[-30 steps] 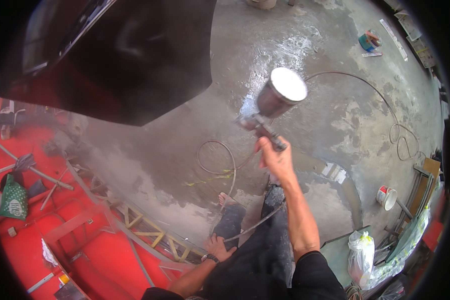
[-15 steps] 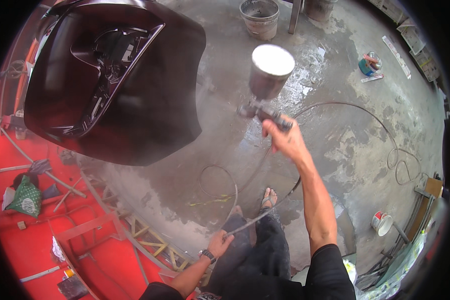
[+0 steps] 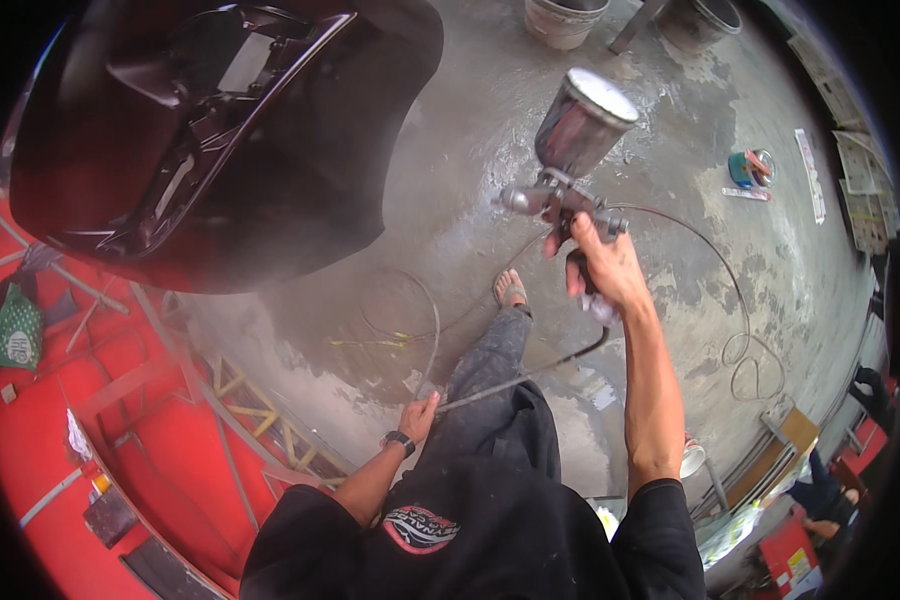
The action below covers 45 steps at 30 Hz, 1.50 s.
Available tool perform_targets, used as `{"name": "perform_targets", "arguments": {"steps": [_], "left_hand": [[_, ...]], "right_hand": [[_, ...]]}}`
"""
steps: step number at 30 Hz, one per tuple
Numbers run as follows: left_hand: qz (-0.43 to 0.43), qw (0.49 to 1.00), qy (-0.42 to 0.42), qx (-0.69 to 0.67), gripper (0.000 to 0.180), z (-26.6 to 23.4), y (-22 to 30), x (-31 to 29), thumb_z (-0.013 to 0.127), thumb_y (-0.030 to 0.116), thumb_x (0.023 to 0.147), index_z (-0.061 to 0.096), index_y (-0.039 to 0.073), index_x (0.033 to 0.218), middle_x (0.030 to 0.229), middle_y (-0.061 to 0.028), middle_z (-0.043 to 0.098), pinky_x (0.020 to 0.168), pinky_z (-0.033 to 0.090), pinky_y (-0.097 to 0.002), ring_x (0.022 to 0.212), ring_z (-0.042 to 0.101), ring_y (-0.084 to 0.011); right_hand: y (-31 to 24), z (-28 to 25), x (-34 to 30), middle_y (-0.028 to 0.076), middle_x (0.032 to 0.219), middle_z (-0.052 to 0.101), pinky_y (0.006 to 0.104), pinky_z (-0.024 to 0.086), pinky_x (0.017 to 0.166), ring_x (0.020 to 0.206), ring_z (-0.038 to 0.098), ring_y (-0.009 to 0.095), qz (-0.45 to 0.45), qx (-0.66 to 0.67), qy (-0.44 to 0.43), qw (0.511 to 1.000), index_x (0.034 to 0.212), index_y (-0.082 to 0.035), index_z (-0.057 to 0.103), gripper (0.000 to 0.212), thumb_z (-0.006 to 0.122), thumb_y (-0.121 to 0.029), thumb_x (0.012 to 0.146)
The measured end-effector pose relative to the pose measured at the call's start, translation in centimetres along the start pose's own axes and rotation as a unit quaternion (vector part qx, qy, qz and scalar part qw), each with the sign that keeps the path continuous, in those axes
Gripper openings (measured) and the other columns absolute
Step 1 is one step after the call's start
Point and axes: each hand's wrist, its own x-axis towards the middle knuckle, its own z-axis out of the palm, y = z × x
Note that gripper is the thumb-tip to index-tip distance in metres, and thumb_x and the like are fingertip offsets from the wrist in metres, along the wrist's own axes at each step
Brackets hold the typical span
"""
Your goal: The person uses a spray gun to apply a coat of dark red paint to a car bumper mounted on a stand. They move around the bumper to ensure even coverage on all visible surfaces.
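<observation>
My right hand (image 3: pixel 602 268) grips the handle of a spray gun (image 3: pixel 560 190) with a metal cup (image 3: pixel 582 122) on top, its nozzle pointing left toward a large glossy dark-red body panel (image 3: pixel 220 150) that hangs at the upper left. A fine mist hangs below the panel. My left hand (image 3: pixel 420 412) is down at my hip and holds the thin air hose (image 3: pixel 515 378) that runs up to the gun. My bare foot (image 3: pixel 510 290) stands on the wet concrete floor (image 3: pixel 450 200).
A red metal frame (image 3: pixel 100 420) with yellow struts lies at the lower left. Two buckets (image 3: pixel 565 18) stand at the top. Hose loops (image 3: pixel 745 350) trail over the floor on the right. Small tins and tools (image 3: pixel 750 168) lie at the upper right, clutter at the lower right.
The view has tilted up, so more of the dark-red panel shows. My right hand has swung the spray gun from pointing away to aiming left at the panel. The left hand stays at the hose.
</observation>
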Motion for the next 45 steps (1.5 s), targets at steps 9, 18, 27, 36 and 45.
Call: {"name": "perform_targets", "arguments": {"steps": [9,18,27,36,45], "left_hand": [[-0.149,0.988,-0.011,-0.041,0.071,3.0,5.9,1.5,0.044,0.065,0.098,0.073,0.000,0.103,0.096,-0.0226,0.072,0.087,0.049,-0.0405,0.096,0.068,-0.0358],[-0.142,0.988,0.029,-0.049,0.066,6.6,11.5,1.3,0.051,0.060,0.098,0.072,-0.003,0.091,0.086,-0.0236,0.069,0.079,0.049,-0.0411,0.084,0.067,-0.0344],[-0.177,0.976,0.099,-0.080,0.061,14.4,18.1,1.1,0.053,0.053,0.099,0.067,-0.003,0.084,0.076,-0.0239,0.062,0.069,0.046,-0.0429,0.072,0.061,-0.0342],[-0.225,0.965,0.094,-0.093,0.052,18.4,22.6,3.6,0.058,0.048,0.099,0.066,-0.001,0.084,0.075,-0.0193,0.062,0.068,0.047,-0.0408,0.072,0.062,-0.0321],[-0.183,0.981,0.061,-0.023,0.052,18.2,23.1,3.6,0.059,0.049,0.098,0.065,0.000,0.081,0.074,-0.0182,0.060,0.067,0.047,-0.0419,0.073,0.061,-0.0331]], "right_hand": [[0.4,-1.7,8.4,0.010,0.101,0.074,0.0252,0.043,0.047,0.049,0.053,0.011,-0.004,0.099,-0.112,0.989,0.127,-0.001,0.063,0.069,0.042,-0.062,0.102],[1.9,-5.0,13.7,0.011,0.094,0.069,0.0243,0.040,0.045,0.047,0.053,0.012,-0.013,0.128,-0.192,0.973,0.128,0.004,0.059,0.078,0.038,-0.066,0.101],[4.4,-7.4,19.4,0.015,0.094,0.067,0.0244,0.038,0.040,0.042,0.049,0.012,-0.026,0.160,-0.239,0.957,0.127,0.006,0.055,0.086,0.041,-0.073,0.096],[9.9,-4.8,25.2,0.006,0.083,0.067,0.0240,0.040,0.042,0.045,0.052,0.010,0.041,0.102,-0.396,0.911,0.115,0.001,0.062,0.069,0.050,-0.065,0.097],[15.2,-2.0,27.5,0.006,0.071,0.064,0.0273,0.043,0.040,0.042,0.053,0.012,0.203,0.147,-0.450,0.858,0.103,0.001,0.066,0.064,0.056,-0.062,0.096]]}}
